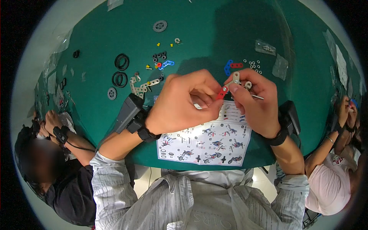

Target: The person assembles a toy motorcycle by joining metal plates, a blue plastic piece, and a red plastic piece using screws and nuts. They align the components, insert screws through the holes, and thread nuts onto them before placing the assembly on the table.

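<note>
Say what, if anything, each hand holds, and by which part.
Left hand: red strip, pinched at its lower end. Right hand: metal strip, by its lower part, and other metal bits, hold hidden.

On bench (199,19): instruction sheet (205,147), near edge; tyres (116,62), left of left hand (180,97); gear (160,26), far side; nuts (258,66), beyond right hand (256,101); plastic bag (280,66), right of nuts. Between hands: strip (221,94).

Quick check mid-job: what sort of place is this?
Likely a shared workshop or classroom for model assembly: a printed instruction sheet with step pictures lies on the green table, loose parts are spread around, and other people are at both sides.
</note>
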Action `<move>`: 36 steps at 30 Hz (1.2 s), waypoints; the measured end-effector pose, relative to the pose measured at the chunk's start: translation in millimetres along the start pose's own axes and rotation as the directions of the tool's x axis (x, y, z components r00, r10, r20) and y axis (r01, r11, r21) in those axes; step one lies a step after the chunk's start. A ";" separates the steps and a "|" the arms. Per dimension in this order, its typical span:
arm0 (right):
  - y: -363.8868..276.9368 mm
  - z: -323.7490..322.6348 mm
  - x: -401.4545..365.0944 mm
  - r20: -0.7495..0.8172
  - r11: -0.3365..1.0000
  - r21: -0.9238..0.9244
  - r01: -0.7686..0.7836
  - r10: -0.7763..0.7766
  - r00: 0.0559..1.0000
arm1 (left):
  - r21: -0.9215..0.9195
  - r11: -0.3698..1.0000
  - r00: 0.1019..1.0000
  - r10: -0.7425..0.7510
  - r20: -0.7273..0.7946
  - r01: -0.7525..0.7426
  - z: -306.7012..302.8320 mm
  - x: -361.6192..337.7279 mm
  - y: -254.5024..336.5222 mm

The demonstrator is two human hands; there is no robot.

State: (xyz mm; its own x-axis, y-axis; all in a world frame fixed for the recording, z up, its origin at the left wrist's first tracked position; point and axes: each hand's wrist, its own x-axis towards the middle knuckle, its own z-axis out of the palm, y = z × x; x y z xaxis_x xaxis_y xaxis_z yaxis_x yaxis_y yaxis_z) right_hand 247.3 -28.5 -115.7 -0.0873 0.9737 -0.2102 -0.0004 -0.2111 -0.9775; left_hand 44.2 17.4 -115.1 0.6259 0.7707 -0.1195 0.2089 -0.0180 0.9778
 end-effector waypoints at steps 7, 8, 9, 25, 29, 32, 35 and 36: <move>-6.1 -14.0 9.4 0.147 0.997 -0.045 -0.055 0.061 0.987 | 0.140 0.982 0.990 0.120 0.069 -0.128 -5.1 4.5 -2.9; -6.6 -17.2 12.0 0.191 0.997 -0.048 -0.063 0.071 0.979 | 0.186 0.969 0.986 0.154 0.071 -0.165 -5.1 5.1 -1.9; -5.6 -20.3 13.6 0.225 0.994 -0.062 -0.093 0.105 0.969 | 0.232 0.952 0.979 0.188 0.075 -0.200 -4.8 5.6 -0.8; -0.2 -35.6 14.7 0.497 0.988 -0.157 -0.013 0.090 0.863 | 0.317 0.841 0.899 0.409 0.157 -0.439 9.8 0.6 -3.5; 0.7 -37.1 14.5 0.551 0.980 -0.179 0.082 0.031 0.834 | 0.307 0.825 0.879 0.424 0.219 -0.475 11.7 0.2 -3.7; 0.8 -37.5 15.8 0.619 0.974 -0.189 0.121 0.023 0.785 | 0.294 0.831 0.878 0.417 0.234 -0.472 16.2 -2.6 -5.3; 0.7 -38.5 15.9 0.612 0.969 -0.206 0.134 0.022 0.790 | 0.320 0.838 0.894 0.382 0.236 -0.442 16.2 1.2 -2.6; 2.9 -38.1 15.7 0.613 0.974 -0.197 0.108 0.037 0.789 | 0.333 0.840 0.900 0.365 0.239 -0.429 15.5 1.1 -2.1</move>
State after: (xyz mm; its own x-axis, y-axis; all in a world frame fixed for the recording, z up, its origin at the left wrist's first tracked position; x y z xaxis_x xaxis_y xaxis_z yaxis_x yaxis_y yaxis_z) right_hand 283.9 -10.6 -122.5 -0.6794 0.7086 -0.1905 0.1869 -0.0840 -0.9788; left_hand 56.1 8.4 -119.9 0.8189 0.5349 0.2079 0.1573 -0.5576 0.8150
